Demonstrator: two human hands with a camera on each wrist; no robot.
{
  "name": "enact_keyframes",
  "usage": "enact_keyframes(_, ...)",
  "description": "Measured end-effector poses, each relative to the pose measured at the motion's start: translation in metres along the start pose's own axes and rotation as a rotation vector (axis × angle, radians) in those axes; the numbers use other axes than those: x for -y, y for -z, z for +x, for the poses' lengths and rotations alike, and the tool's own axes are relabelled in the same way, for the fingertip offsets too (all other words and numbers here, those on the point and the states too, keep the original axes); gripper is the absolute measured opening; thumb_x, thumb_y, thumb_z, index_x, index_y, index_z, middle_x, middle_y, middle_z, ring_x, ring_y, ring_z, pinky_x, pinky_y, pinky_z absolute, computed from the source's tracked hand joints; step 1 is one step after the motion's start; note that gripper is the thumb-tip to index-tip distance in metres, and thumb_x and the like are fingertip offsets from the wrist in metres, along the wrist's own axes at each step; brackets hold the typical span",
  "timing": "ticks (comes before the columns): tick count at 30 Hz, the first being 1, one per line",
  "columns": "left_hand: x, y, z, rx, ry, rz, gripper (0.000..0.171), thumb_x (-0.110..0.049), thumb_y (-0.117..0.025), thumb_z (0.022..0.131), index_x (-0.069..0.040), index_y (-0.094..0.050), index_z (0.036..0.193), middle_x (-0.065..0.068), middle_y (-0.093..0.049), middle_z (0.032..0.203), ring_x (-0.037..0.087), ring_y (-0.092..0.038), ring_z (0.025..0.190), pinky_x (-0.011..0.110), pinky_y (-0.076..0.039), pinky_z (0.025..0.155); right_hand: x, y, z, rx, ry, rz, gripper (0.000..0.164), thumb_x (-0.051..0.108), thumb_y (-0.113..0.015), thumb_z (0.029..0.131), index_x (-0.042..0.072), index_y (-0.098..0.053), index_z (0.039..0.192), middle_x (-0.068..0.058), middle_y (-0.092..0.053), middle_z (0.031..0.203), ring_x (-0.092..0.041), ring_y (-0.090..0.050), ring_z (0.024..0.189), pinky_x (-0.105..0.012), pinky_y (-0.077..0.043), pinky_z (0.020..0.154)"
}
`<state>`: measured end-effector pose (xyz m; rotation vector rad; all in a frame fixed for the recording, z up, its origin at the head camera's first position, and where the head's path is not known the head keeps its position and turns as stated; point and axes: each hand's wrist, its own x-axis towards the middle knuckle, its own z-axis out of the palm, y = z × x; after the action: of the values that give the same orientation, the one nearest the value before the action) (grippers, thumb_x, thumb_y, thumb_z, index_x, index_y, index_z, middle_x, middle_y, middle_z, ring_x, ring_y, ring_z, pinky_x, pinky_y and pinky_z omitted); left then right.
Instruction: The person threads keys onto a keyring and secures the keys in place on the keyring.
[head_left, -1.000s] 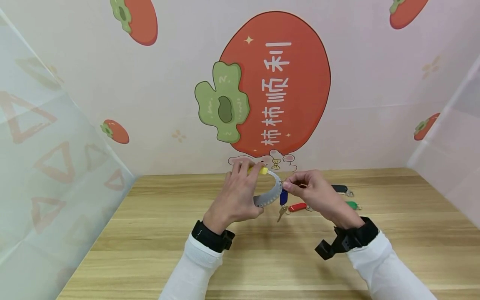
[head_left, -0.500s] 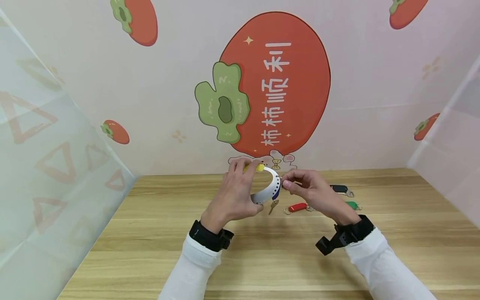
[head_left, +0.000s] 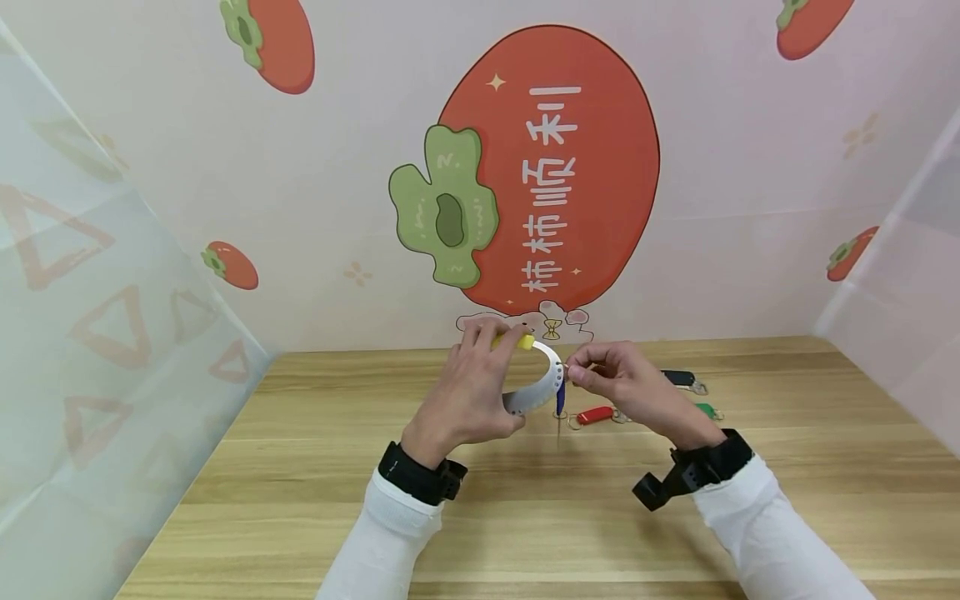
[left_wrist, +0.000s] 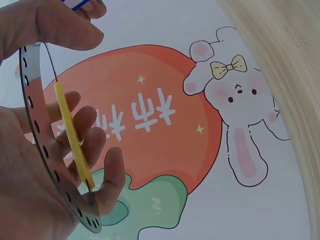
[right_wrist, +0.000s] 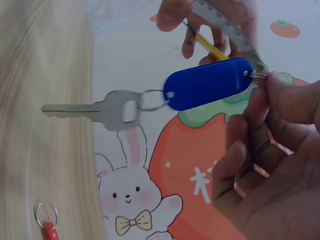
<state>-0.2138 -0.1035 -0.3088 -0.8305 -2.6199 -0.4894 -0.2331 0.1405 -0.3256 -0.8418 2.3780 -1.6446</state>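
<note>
My left hand (head_left: 468,392) grips a curved metal band (head_left: 538,393) with a row of holes and a slim yellow handle (left_wrist: 72,132). Its fingers curl around the handle, while the thumb rests by the band's other end. Close to the band's right edge, my right hand (head_left: 630,390) pinches the small metal clasp (right_wrist: 258,75) of a blue key tag (right_wrist: 207,84) between thumb and forefinger. A key (right_wrist: 117,110) hangs from the tag's split ring. The clasp sits right at the holes, partly covered by the fingertips.
Behind and below the right hand, a red key tag (head_left: 596,415), a black key tag (head_left: 680,377) and a green key tag (head_left: 707,411) lie on the wooden table (head_left: 315,467). A printed backdrop (head_left: 322,200) stands at the table's far edge.
The band turned its holed face outward, then turned partly back. The blue tag and key swung left behind the band and now hang straight down, edge-on. Both hands keep their holds.
</note>
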Motion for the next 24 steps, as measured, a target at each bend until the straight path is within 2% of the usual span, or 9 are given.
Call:
enact_keyframes(6,0.0004,-0.0005,0.0001,-0.011,-0.019,0.005,0.102,-0.022,-0.092,0.06,-0.011,-0.044,0.15,0.01,-0.047,0.131,0.031,-0.037,0.129,0.047,-0.045,0.091,0.0023,0.0008,0.0003,0.027,-0.09,0.077,0.022,0.022,-0.059,0.104,0.001,-0.067,0.107,-0.014,-0.065,0.111,-0.031,-0.057,0.109,-0.044,-0.044,0.1)
enact_keyframes(9,0.0005,-0.0011,0.0003,-0.023,-0.008,-0.006,0.1,-0.021,-0.091,0.06,-0.01,-0.045,0.148,0.01,-0.047,0.131,0.031,-0.038,0.128,0.047,-0.046,0.09,0.0018,0.0,0.0003,0.021,-0.097,0.133,0.027,0.023,-0.058,0.105,-0.001,-0.065,0.113,-0.014,-0.065,0.113,-0.03,-0.057,0.113,-0.043,-0.043,0.103)
enact_keyframes(14,0.0011,-0.0026,0.0006,-0.045,0.021,-0.043,0.098,-0.021,-0.092,0.06,-0.009,-0.047,0.146,0.012,-0.048,0.13,0.031,-0.039,0.127,0.048,-0.047,0.091,-0.0005,-0.0029,0.0002,-0.01,-0.079,0.174,0.03,0.023,-0.058,0.104,-0.001,-0.064,0.121,-0.013,-0.065,0.116,-0.028,-0.059,0.111,-0.036,-0.047,0.1)
enact_keyframes(18,0.0014,-0.003,0.0013,-0.059,0.033,-0.07,0.098,-0.02,-0.092,0.059,-0.01,-0.047,0.145,0.011,-0.048,0.129,0.03,-0.04,0.125,0.047,-0.047,0.092,-0.0021,-0.0059,0.001,-0.021,-0.031,0.197,0.028,0.019,-0.06,0.103,-0.002,-0.065,0.12,-0.014,-0.063,0.118,-0.027,-0.061,0.113,-0.032,-0.049,0.099)
enact_keyframes(24,0.001,-0.0022,0.0009,-0.056,0.034,-0.071,0.099,-0.02,-0.093,0.058,-0.01,-0.047,0.145,0.011,-0.048,0.129,0.03,-0.039,0.125,0.047,-0.047,0.093,-0.0036,-0.0068,0.0012,-0.027,-0.018,0.163,0.026,0.018,-0.057,0.104,-0.003,-0.065,0.117,-0.014,-0.063,0.116,-0.027,-0.062,0.11,-0.036,-0.048,0.102)
